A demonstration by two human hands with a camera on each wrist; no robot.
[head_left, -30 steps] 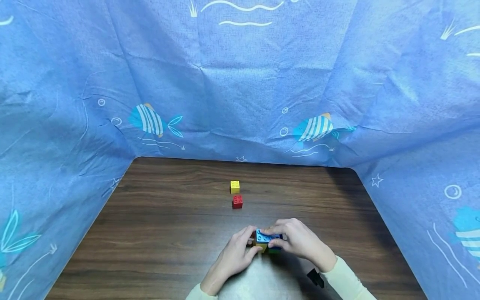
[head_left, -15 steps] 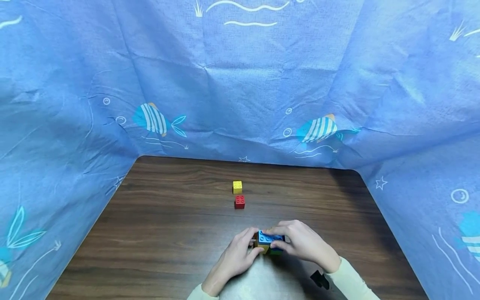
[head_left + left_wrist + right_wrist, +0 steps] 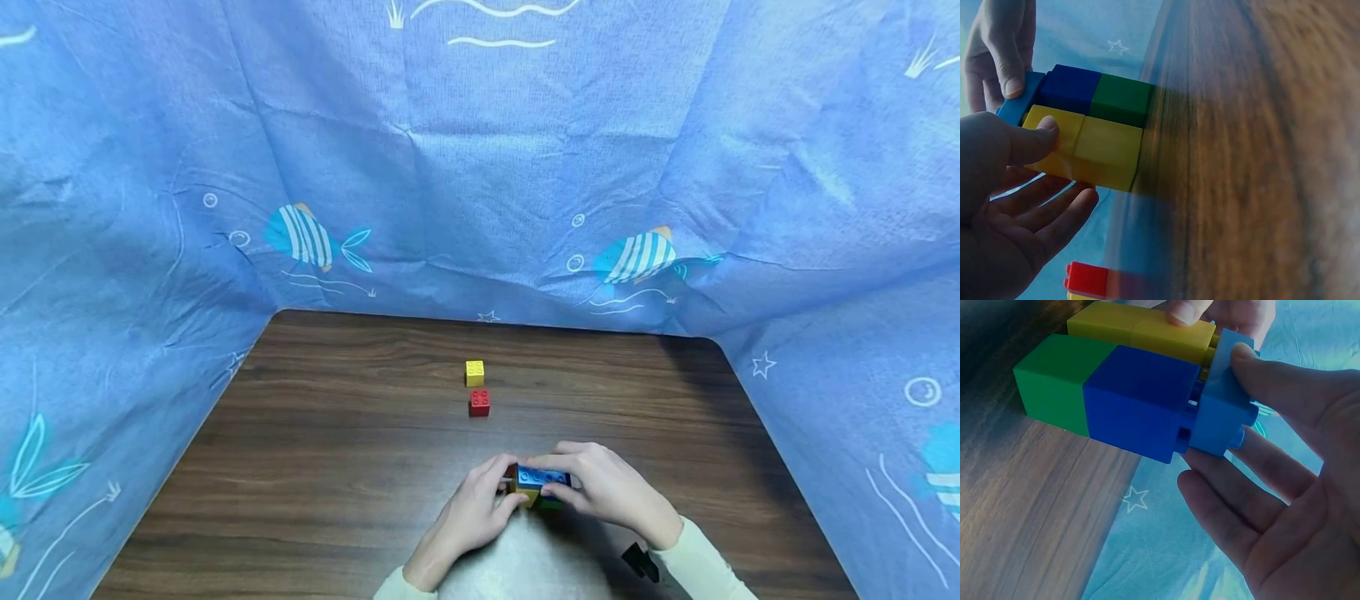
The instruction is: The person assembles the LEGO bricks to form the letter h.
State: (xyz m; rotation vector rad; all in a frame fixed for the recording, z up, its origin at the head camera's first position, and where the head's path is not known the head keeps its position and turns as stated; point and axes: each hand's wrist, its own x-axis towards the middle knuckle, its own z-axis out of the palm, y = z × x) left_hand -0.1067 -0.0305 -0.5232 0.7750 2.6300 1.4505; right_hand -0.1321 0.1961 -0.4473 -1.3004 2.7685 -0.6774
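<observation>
Pinching light blue brick (image 3: pixel 1219 403) between thumb and fingers of right hand (image 3: pixel 611 487), nearer of two. Steadying yellow stack (image 3: pixel 1088 147) with left hand (image 3: pixel 472 508), thumb against side. On table (image 3: pixel 337 483), lying directly atop yellow stack and blue-and-green stack (image 3: pixel 1104 397), long axis left to right, bridging both. Seemingly not fully seated: still gapped underneath, most plainly over dark blue end.

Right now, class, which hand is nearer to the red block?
The left hand. It is on the person's side of the red block, apart from it; the right hand is also on that side, but farther right.
</observation>
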